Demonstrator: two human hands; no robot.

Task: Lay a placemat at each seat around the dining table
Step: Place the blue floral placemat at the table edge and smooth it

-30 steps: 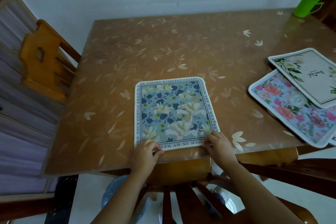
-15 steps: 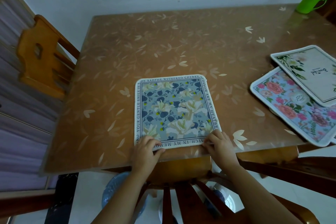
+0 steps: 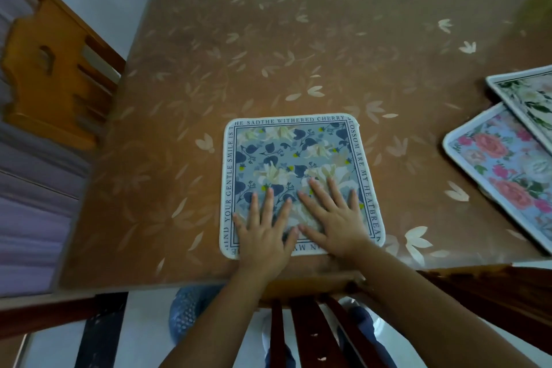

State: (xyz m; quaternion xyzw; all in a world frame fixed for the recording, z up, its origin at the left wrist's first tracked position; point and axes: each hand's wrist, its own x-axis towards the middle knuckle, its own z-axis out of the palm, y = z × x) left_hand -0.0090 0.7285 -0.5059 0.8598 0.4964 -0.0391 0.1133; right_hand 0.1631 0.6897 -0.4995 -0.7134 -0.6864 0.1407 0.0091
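Note:
A square placemat (image 3: 294,152) with blue and cream flowers and a lettered white border lies flat near the front edge of the brown leaf-patterned table (image 3: 298,48). My left hand (image 3: 264,230) lies flat on its near left part, fingers straight and spread. My right hand (image 3: 333,215) presses flat on its near right part, fingers spread too. At the right edge lie two more placemats: a pink rose one (image 3: 504,167) and, overlapping it, a white one with green leaves (image 3: 528,95).
A wooden chair (image 3: 56,69) stands at the table's left side. The dark slatted back of another chair (image 3: 301,334) is right below my arms at the near edge. A wall runs behind the table.
Both hands let go of the mat's near edge and moved forward onto it, now lying flat with spread fingers. The view moved closer and to the left; the green cup is nearly out of sight.

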